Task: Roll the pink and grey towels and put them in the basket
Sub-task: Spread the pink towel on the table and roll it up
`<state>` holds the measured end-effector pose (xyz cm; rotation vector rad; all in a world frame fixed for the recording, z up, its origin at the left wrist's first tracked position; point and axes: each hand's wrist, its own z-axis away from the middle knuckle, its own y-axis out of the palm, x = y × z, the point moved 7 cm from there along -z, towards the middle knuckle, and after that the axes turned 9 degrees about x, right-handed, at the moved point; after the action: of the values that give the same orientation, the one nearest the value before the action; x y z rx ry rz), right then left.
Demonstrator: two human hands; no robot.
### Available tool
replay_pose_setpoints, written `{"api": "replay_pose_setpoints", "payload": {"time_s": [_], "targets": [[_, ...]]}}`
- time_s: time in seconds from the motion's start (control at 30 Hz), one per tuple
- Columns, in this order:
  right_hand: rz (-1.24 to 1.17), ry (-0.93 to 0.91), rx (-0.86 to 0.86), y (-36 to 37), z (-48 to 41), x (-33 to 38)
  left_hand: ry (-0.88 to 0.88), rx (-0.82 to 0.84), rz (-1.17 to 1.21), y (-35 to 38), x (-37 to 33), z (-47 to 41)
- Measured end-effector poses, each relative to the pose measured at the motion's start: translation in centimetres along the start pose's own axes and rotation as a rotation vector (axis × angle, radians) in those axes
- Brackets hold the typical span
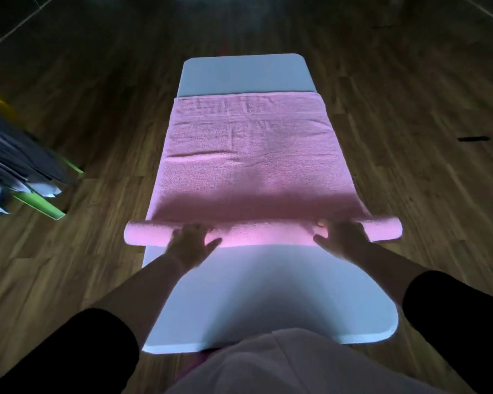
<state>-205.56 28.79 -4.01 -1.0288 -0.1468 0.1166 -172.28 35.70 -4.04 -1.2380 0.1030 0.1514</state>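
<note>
At the bottom edge, closest to you, is your own pale garment (282, 368), with a black sleeve (77, 354) on your left arm and another (461, 322) on your right. Both bare forearms reach forward over a long, narrow white table (268, 294) that runs straight away from you.

The pink towel (248, 155) lies lengthwise on the table and covers its middle stretch. Bare white surface shows at both the near end and the far end. The towel's near end is wound into a tight roll (148, 233) that lies across the table and sticks out past both long edges. The rest of the towel lies flat beyond the roll, with a few shallow creases and a woven band near its far hem.

Your left hand (192, 241) holds the roll left of centre. Its fingers curve over the top and its thumb sits against the near side. Your right hand (342, 237) holds the roll right of centre in the same way.

The table stands on a dark wooden floor (410, 194). At the left edge, dark and pale blue cloths (15, 166) hang over green bars (40, 204); what they are is too dim to tell. A short black mark (473, 138) lies on the floor to the right.
</note>
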Motion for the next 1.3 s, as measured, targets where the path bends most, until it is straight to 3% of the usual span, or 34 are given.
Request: {"api": "replay_pose_setpoints", "payload": {"time_s": [0.07, 0.17, 0.23, 0.37, 0.4, 0.5, 0.57, 0.67, 0.8, 0.97, 1.0, 1.1, 1.13, 1.23, 1.3], "targets": [[0.175, -0.026, 0.102, 1.6, 0.2, 0.6, 0.008, 0.151, -0.152, 1.5, -0.4, 0.2], [0.222, -0.029, -0.030, 1.2, 0.5, 0.7, -0.058, 0.128, -0.313, 1.2, -0.1, 0.1], [0.186, -0.041, -0.055, 0.9, 0.5, 0.9, -0.034, 0.149, -0.275, 0.9, -0.4, -0.2], [0.148, -0.070, 0.254, 1.1, 0.0, 0.0, 0.032, 0.600, -0.046, 2.7, 0.3, -0.2], [0.144, -0.063, 0.264, 0.7, -0.1, -0.4, 0.035, 0.573, -0.071, 2.5, 0.7, -0.3], [0.062, -0.018, -0.056, -1.2, -0.3, -1.3, -0.069, 0.117, -0.059, -0.2, 1.7, -0.3], [-0.044, -0.044, -0.119, -0.9, -0.2, -0.6, -0.091, -0.031, 0.019, -0.9, 1.0, 0.5], [0.089, -0.091, 0.034, 1.3, 0.2, 0.6, 0.046, 0.042, -0.030, 0.7, -1.1, 1.0], [0.242, -0.091, -0.065, 1.4, 1.1, 0.9, 0.012, 0.148, -0.286, 1.8, -1.0, 1.1], [0.154, -0.076, 0.326, 1.0, 0.9, 0.3, 0.011, 0.460, -0.018, 1.2, -0.1, 0.8], [0.161, -0.053, 0.264, 0.4, 0.8, 0.1, 0.005, 0.433, -0.033, 0.7, 0.2, 0.7], [0.043, 0.012, -0.122, -1.6, 0.5, -0.7, -0.027, 0.035, -0.066, -1.2, 1.3, 0.0], [-0.019, -0.006, -0.151, -1.3, 0.5, -0.6, -0.019, 0.007, -0.009, -1.1, 1.3, 0.1], [0.124, -0.119, -0.002, 1.4, 0.7, 0.3, 0.051, 0.228, -0.109, 1.5, 0.6, 0.2], [0.289, -0.135, -0.039, 2.4, 1.0, 0.5, 0.045, 0.205, -0.265, 1.7, 0.2, 0.4]]}}
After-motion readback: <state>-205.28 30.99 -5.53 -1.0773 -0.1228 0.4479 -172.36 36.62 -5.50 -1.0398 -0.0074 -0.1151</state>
